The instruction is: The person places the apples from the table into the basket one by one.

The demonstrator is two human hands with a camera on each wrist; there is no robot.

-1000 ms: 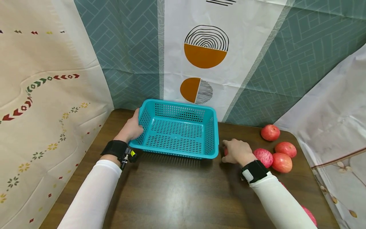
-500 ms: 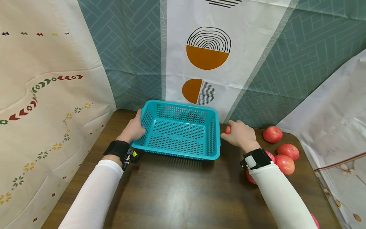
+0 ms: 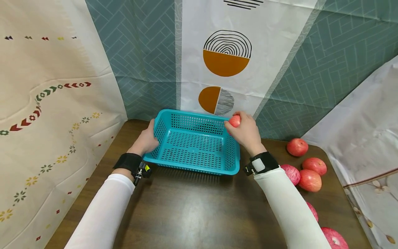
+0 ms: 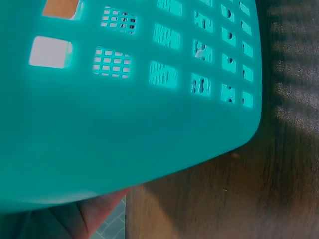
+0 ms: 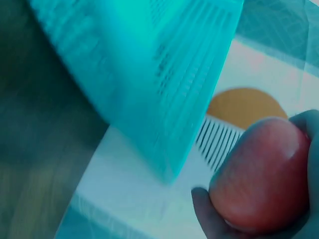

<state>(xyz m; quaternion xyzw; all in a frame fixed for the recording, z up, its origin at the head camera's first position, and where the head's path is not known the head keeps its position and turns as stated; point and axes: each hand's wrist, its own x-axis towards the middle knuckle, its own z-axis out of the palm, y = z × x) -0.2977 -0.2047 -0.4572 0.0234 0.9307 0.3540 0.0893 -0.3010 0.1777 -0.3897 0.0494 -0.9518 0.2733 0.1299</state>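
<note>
A turquoise plastic basket point(image 3: 192, 168) with perforated walls stands on the table, nothing lying in it. My left hand point(image 3: 146, 140) grips its left rim; in the left wrist view the basket wall point(image 4: 124, 134) covers most of that hand. My right hand point(image 3: 247, 133) holds a red apple point(image 3: 235, 121) over the basket's back right corner. The right wrist view shows the apple point(image 5: 264, 177) large between thumb and fingers, beside the blurred basket point(image 5: 164, 99).
More apples sit on the table's right side: one at the back point(image 3: 297, 147), a cluster point(image 3: 310, 180) in front of it, and others near my right sleeve, including one at the front point(image 3: 334, 238). A patterned cloth point(image 3: 217, 58) hangs behind the basket.
My right hand has lifted the apple off the table beside the basket and carried it up and left to above the basket's right rim. The left hand keeps its grip on the basket.
</note>
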